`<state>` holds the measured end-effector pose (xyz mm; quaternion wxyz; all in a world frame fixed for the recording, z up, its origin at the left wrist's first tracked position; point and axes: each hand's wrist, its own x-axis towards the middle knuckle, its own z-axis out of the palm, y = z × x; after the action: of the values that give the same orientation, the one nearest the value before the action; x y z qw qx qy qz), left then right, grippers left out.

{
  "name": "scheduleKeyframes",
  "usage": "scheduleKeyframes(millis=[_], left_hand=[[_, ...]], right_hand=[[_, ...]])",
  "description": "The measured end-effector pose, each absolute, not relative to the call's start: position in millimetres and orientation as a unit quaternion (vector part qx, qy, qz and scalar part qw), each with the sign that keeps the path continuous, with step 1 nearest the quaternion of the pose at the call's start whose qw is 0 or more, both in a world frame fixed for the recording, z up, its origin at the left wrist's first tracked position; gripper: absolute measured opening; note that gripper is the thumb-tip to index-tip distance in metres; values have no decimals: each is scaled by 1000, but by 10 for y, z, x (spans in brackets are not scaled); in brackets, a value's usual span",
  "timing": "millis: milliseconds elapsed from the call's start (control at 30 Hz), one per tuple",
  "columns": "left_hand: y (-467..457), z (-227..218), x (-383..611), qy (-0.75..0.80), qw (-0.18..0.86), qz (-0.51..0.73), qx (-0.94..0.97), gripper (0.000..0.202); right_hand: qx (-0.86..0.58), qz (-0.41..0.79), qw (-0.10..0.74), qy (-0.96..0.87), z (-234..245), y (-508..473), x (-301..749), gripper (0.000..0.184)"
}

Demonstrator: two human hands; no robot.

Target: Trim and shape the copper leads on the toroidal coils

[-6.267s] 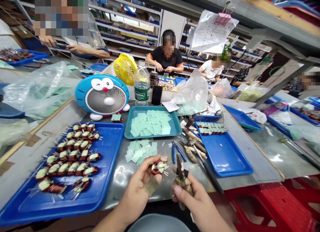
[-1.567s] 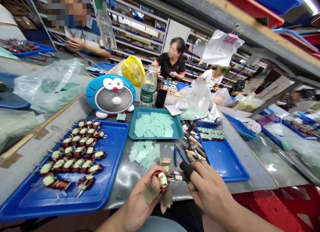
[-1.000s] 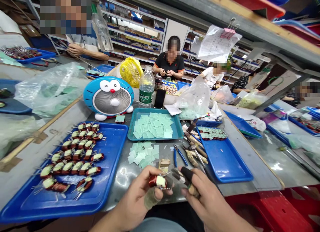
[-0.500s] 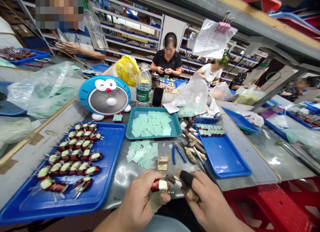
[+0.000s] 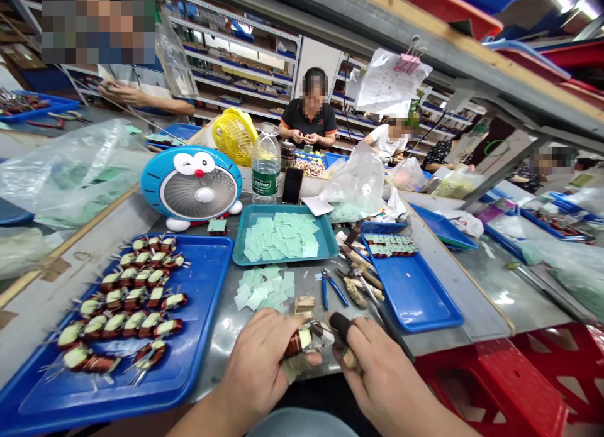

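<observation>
My left hand (image 5: 257, 368) is closed around a small copper-wound coil (image 5: 298, 341) with a pale core, held just above the near table edge. My right hand (image 5: 377, 377), with a black cot on the forefinger, grips pliers (image 5: 325, 332) whose jaws touch the coil's wire leads. Several finished-looking coils (image 5: 125, 298) lie in rows on a large blue tray (image 5: 198, 336) to the left. Pale green square pads (image 5: 262, 289) are scattered on the metal table ahead of my hands.
A teal tray (image 5: 325, 236) of green squares sits ahead, with blue cutters (image 5: 330, 286) and more hand tools (image 5: 361, 280) beside a second blue tray (image 5: 415, 292). Behind stand a blue cartoon fan (image 5: 191, 188), a water bottle (image 5: 265, 166) and plastic bags. Other people work at benches beyond.
The coil has been turned in my left hand and lowered slightly. The pliers have closed in on its leads. The view has shifted a little.
</observation>
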<state>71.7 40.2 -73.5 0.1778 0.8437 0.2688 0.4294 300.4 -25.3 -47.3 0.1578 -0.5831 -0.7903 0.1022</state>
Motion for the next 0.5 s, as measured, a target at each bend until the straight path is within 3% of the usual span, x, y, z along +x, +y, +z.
scheduleKeyframes(millis=[133, 233, 333, 433, 500], left_hand=[[377, -709, 764, 269, 140, 434, 848, 40], [381, -657, 769, 269, 171, 415, 852, 27], [372, -615, 744, 268, 343, 373, 819, 25], [329, -613, 732, 249, 598, 317, 692, 48], [298, -629, 747, 232, 703, 294, 604, 59]], right_hand=[[-593, 9, 121, -796, -464, -183, 3070, 24], [-577, 40, 80, -812, -369, -130, 3147, 23], [-544, 107, 69, -829, -244, -106, 3242, 19], [-521, 88, 86, -845, -175, -89, 3332, 25], [-500, 82, 99, -856, -167, -65, 3376, 31]])
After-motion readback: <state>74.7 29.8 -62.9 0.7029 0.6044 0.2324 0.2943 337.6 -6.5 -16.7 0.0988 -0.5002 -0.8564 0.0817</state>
